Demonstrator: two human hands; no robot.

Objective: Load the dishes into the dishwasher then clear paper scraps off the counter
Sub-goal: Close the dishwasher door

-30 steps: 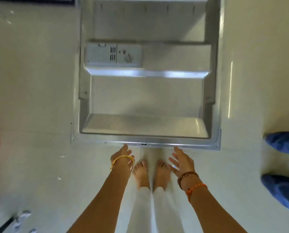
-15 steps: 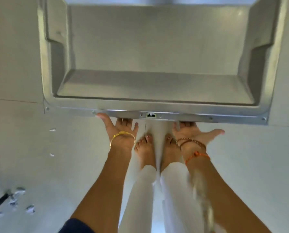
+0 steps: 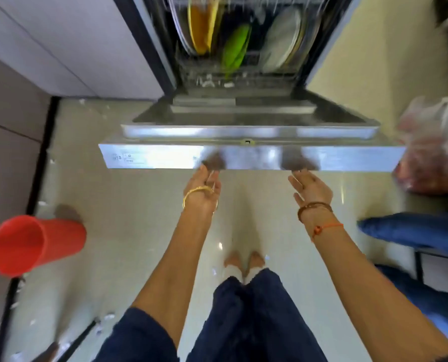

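Dishwasher door [image 3: 243, 158] partly raised, tilted between flat and upright; its steel top edge faces the camera, with small printed markings near the left end. Behind it the tub is open and the lower rack [image 3: 238, 74] sits inside. Loaded in the rack, standing on edge: a yellow plate [image 3: 200, 24] at left, a green plate [image 3: 234, 48] in the middle, a white plate [image 3: 283, 37] at right. Rack detail blurred.

Left hand [image 3: 204, 190]: palm up, fingers straight, tips at or under the lower edge of the door; actual contact cannot be told because of blur. Gold bangle on the wrist. Right hand [image 3: 310, 188]: palm up, fingers spread and straight, just below the door edge, gripping nothing. Brown and orange bands on that wrist. Both hands are apart from each other, left and right of the door's centre.

Below: the person's bare feet [image 3: 243, 259] on the glossy pale floor [image 3: 139, 205]. Small paper scraps [image 3: 105, 318] lie on the floor at lower left and near the cabinet base. Red plastic cup [image 3: 32, 244] at far left. At right, a plastic bag [image 3: 431, 145] beside the door, and blue-clad legs [image 3: 413, 231] of a second person.
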